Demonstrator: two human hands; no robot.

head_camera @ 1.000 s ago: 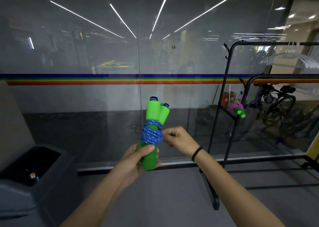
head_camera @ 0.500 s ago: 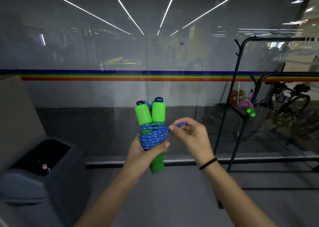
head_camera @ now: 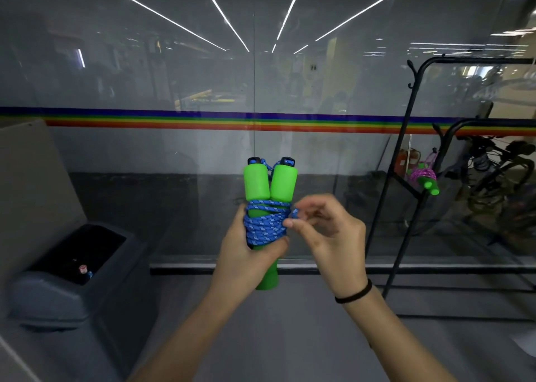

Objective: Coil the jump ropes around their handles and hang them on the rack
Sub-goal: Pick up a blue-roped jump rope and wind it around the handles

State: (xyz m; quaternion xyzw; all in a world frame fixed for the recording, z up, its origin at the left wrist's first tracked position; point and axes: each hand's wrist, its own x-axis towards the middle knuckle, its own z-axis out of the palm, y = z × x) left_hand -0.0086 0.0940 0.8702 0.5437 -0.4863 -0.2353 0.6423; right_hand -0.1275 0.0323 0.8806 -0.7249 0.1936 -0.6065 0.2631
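Observation:
Two green jump rope handles (head_camera: 269, 183) stand upright side by side, with blue rope (head_camera: 265, 226) coiled round their middle. My left hand (head_camera: 246, 259) grips the handles just below the coil, thumb across the front. My right hand (head_camera: 324, 230) pinches the loose end of the blue rope at the coil's right side. A black rack (head_camera: 406, 155) stands to the right. On its lower hook hangs another green-handled jump rope (head_camera: 425, 178) wound with pink rope.
A glass wall with a rainbow stripe (head_camera: 203, 120) runs straight ahead. A dark grey bin (head_camera: 72, 271) sits low on the left, a small bottle inside. Bicycles (head_camera: 499, 178) stand behind the glass at the right. Grey floor lies below.
The handles have turned to face me squarely and sit closer together. My right hand has moved in from the right, and the rope end now lies tight against the coil.

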